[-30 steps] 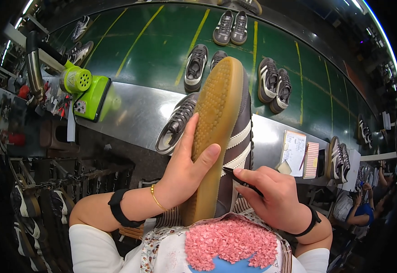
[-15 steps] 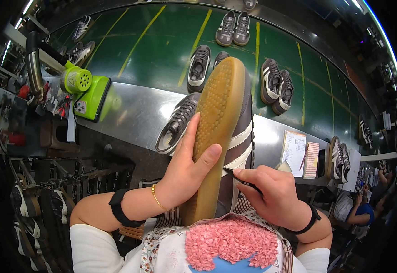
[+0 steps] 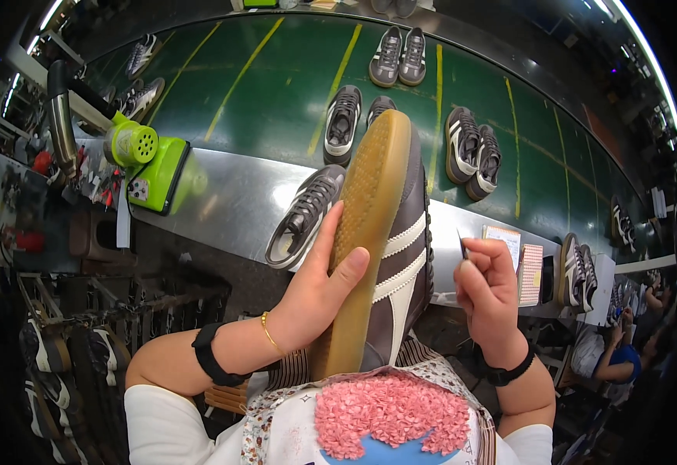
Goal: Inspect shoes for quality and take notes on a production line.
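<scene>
A brown sneaker [image 3: 373, 194] with white side stripes and a gum sole stands on its heel end against my apron, sole facing left. My left hand [image 3: 307, 291] holds it, palm and fingers along the sole. To the right of the shoe and apart from it, my right hand [image 3: 492, 298] is raised with its fingers pinched round a thin, dark, pointed tool [image 3: 463, 246]; the tool's tip points up and its exact kind cannot be made out. A matching sneaker [image 3: 306, 213] rests on the metal ledge, just left of the held one.
Several sneaker pairs stand on the green conveyor belt [image 3: 276, 93] with yellow lines. A lime-green machine [image 3: 160, 174] sits at left on the metal ledge [image 3: 222, 182]. At right are a notebook [image 3: 530, 271] and another pair [image 3: 573, 271]. A shoe rack [image 3: 44, 349] stands lower left.
My right hand has drawn back from the shoe's white stripe, moving right and turning upward with the tool. My left hand keeps its hold on the sneaker.
</scene>
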Tool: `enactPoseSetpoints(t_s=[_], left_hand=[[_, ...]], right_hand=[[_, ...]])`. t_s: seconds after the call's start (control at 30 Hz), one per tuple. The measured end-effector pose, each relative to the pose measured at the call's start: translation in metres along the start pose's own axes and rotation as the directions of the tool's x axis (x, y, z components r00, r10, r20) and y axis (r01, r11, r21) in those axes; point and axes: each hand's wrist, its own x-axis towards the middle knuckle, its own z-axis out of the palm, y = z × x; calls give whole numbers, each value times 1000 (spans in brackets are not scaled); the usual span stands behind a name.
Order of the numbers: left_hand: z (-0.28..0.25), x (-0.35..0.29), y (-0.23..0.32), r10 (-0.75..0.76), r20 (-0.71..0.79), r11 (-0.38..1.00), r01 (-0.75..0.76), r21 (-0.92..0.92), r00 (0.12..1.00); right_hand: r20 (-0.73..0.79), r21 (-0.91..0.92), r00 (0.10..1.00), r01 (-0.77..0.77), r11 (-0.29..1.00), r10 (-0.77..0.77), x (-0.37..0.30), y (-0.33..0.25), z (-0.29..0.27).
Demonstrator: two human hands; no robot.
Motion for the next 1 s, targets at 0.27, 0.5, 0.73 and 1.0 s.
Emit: enactPoseSetpoints(t_s=[0.27, 0.5, 0.73, 1.0], left_hand=[[2, 6, 5, -220, -27, 954, 209, -215, 975], [14, 20, -18, -329, -105, 907, 282, -312, 939], [6, 59, -73, -349, -105, 878, 286, -385, 931], [-22, 94, -209, -509, 116, 694, 486, -531, 853]], right_hand=[[-313, -654, 878, -476, 588, 362, 24, 201, -139], [-289, -935, 929, -221, 279, -231, 23, 265, -193], [-247, -603, 955, -284, 746, 164, 63, 211, -112], [-352, -936, 928, -352, 21, -119, 161, 200, -191]])
